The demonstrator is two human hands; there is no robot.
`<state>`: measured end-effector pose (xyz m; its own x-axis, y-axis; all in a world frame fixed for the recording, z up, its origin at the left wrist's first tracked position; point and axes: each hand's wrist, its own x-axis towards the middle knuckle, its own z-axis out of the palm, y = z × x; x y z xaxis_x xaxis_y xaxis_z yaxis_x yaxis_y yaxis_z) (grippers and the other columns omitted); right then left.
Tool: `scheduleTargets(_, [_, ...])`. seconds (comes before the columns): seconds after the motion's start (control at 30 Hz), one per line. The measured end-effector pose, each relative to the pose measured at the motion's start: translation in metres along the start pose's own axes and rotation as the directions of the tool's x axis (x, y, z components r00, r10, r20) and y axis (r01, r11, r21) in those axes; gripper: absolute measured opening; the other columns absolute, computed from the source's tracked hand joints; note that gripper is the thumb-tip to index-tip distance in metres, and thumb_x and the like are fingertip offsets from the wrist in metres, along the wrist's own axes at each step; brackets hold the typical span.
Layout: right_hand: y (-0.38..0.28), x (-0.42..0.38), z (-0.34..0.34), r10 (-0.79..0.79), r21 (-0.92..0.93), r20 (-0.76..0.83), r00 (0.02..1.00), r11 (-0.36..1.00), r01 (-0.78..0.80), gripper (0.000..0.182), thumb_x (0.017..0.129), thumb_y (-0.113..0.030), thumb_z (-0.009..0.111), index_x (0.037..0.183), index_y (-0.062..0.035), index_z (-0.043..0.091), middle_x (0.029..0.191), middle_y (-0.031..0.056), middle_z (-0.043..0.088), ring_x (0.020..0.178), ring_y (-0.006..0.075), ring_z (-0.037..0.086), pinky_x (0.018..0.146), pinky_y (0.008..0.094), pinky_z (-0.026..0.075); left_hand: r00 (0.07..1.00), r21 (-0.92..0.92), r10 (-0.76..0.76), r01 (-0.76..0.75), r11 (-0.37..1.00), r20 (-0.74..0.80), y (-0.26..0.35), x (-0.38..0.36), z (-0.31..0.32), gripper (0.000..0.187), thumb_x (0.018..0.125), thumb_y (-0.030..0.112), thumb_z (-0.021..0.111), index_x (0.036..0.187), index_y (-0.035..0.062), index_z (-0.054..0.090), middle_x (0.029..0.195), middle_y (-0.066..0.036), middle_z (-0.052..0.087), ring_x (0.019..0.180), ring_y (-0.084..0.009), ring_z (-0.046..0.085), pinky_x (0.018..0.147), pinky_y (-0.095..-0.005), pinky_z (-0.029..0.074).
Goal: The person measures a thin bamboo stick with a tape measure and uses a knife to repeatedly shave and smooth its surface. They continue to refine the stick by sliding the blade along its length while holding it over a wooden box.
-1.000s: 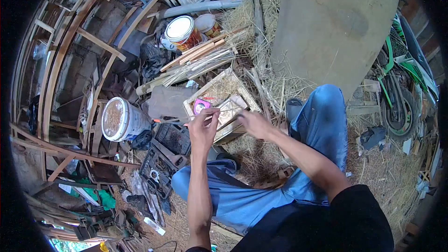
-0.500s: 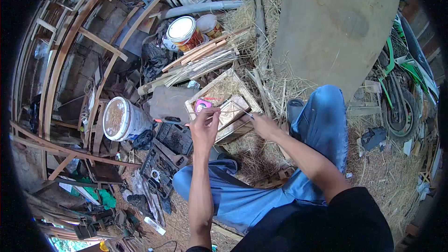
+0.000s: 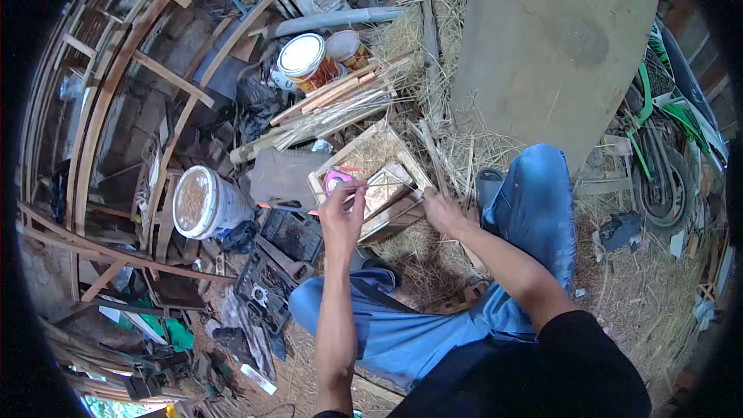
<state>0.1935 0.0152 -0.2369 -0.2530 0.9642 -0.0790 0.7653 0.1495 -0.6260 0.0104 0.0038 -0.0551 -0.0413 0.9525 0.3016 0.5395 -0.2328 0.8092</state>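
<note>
Straw [image 3: 484, 143] lies beside the box [image 3: 409, 156]. Over it, the left hand [image 3: 341, 215] pinches a thin strip [image 3: 377, 183]; the right hand [image 3: 444, 211] curls closed, hold unclear. Likely light and snappable, the strip suits gripping near its ends.

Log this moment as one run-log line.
left hand: pinching thin strip | right hand: near wooden box, grip unclear | pink thing: beside left hand | tool case: open

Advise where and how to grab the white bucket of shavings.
White bucket: grip the rim, coming from above, fingers hooked over its edge on the side towards the person. It's round, open-topped and exposed all round; black plastic crowds the lower wall. Probably best with two hands, since it looks well filled.
</note>
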Motion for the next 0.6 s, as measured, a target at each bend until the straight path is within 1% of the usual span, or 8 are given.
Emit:
scheduleTargets(0.13, [-0.008, 0.001, -0.006, 0.049, 0.006, 0.043, 0.998, 0.999, -0.050, 0.019, 0.089, -0.007, 0.044, 0.103, 0.0055, 0.049, 0.074, 0.0270, 0.063, 0.068, 0.0399, 0.064, 0.067, 0.0503, 0.051, 1.000, 0.023, 0.004, -0.004, 1.000, -0.018, 0.005, -0.002, 0.004, 0.010, 0.086, 0.000, 0.059, 0.095, -0.0032, 0.063, 0.090, -0.014, 0.068, 0.085, -0.0178, 0.067, 0.076, -0.0307, 0.057])
scheduleTargets(0.23, [-0.038, -0.002, -0.021, 0.055, 0.395, 0.143, 0.988, 0.912, -0.108, 0.025, 0.097, -0.016, 0.038, 0.102, 0.0065, 0.049, 0.066, 0.0205, 0.061, 0.052, 0.0302, 0.061, 0.047, 0.0413, 0.049, 0.999, 0.013, 0.004, -0.004, 1.000, -0.033, 0.004, -0.003, 0.003, 0.010, 0.086, 0.000, 0.060, 0.095, -0.0032, 0.064, 0.088, -0.014, 0.069, 0.083, -0.0175, 0.067, 0.075, -0.0301, 0.056])
scheduleTargets(0.27, [-0.049, -0.001, -0.023, 0.056, 0.396, 0.142, 0.988, 0.912, -0.109, 0.025, 0.097, -0.016, 0.038, 0.102, 0.0065, 0.049, 0.066, 0.0205, 0.061, 0.052, 0.0302, 0.061, 0.047, 0.0413, 0.049, 0.999, 0.018, -0.004, 0.005, 1.000, -0.039, 0.005, -0.003, 0.002, 0.010, 0.086, 0.000, 0.060, 0.095, -0.0034, 0.064, 0.087, -0.015, 0.069, 0.083, -0.0175, 0.067, 0.075, -0.0299, 0.056])
scheduleTargets(0.33, [-0.088, -0.009, -0.058, -0.003, 0.491, 0.260, 0.966, 0.862, -0.129, 0.024, 0.094, -0.018, 0.047, 0.099, 0.0051, 0.050, 0.075, 0.0283, 0.061, 0.065, 0.0438, 0.061, 0.059, 0.0503, 0.047, 0.999, 0.024, -0.015, 0.016, 1.000, -0.045, 0.005, -0.002, 0.001, 0.010, 0.086, 0.000, 0.060, 0.094, -0.0037, 0.064, 0.087, -0.015, 0.069, 0.082, -0.0175, 0.068, 0.075, -0.0298, 0.056])
scheduleTargets(0.37, [-0.087, -0.009, -0.059, -0.003, 0.490, 0.266, 0.964, 0.862, -0.132, 0.024, 0.094, -0.018, 0.047, 0.099, 0.0051, 0.050, 0.075, 0.0283, 0.061, 0.065, 0.0438, 0.061, 0.059, 0.0503, 0.047, 0.999, 0.032, -0.004, 0.006, 0.999, -0.051, 0.004, -0.002, 0.000, 0.010, 0.086, 0.000, 0.060, 0.094, -0.0035, 0.064, 0.086, -0.015, 0.069, 0.081, -0.0175, 0.068, 0.074, -0.0298, 0.056])
scheduleTargets(0.47, [-0.079, -0.011, -0.047, -0.209, 0.288, 0.070, 0.975, 0.940, 0.181, 0.024, 0.098, -0.017, 0.039, 0.102, 0.0047, 0.047, 0.067, 0.0208, 0.061, 0.054, 0.0316, 0.062, 0.049, 0.0430, 0.050, 0.998, 0.085, 0.013, -0.008, 0.996, -0.065, 0.000, -0.004, -0.004, 0.009, 0.085, 0.001, 0.061, 0.093, -0.0031, 0.065, 0.085, -0.015, 0.069, 0.080, -0.0175, 0.068, 0.072, -0.0293, 0.056])
scheduleTargets(0.53, [-0.053, -0.011, -0.032, -0.151, 0.217, -0.015, 0.988, 0.964, 0.151, 0.023, 0.096, -0.017, 0.040, 0.101, 0.0043, 0.047, 0.070, 0.0255, 0.062, 0.064, 0.0402, 0.063, 0.057, 0.0499, 0.050, 0.997, 0.117, 0.033, -0.024, 0.993, -0.076, -0.006, -0.002, -0.005, 0.009, 0.085, 0.001, 0.062, 0.093, -0.0029, 0.065, 0.085, -0.015, 0.069, 0.079, -0.0175, 0.068, 0.071, -0.0288, 0.056])
scheduleTargets(0.6, [-0.049, -0.010, -0.030, -0.110, 0.201, 0.077, 0.991, 0.975, 0.093, 0.025, 0.095, -0.019, 0.042, 0.103, 0.0045, 0.047, 0.075, 0.0292, 0.062, 0.072, 0.0466, 0.062, 0.065, 0.0543, 0.049, 0.996, 0.127, -0.065, 0.073, 0.989, -0.066, -0.011, -0.003, -0.012, 0.009, 0.084, 0.001, 0.063, 0.092, -0.0023, 0.065, 0.085, -0.017, 0.069, 0.080, -0.0175, 0.068, 0.071, -0.0278, 0.055])
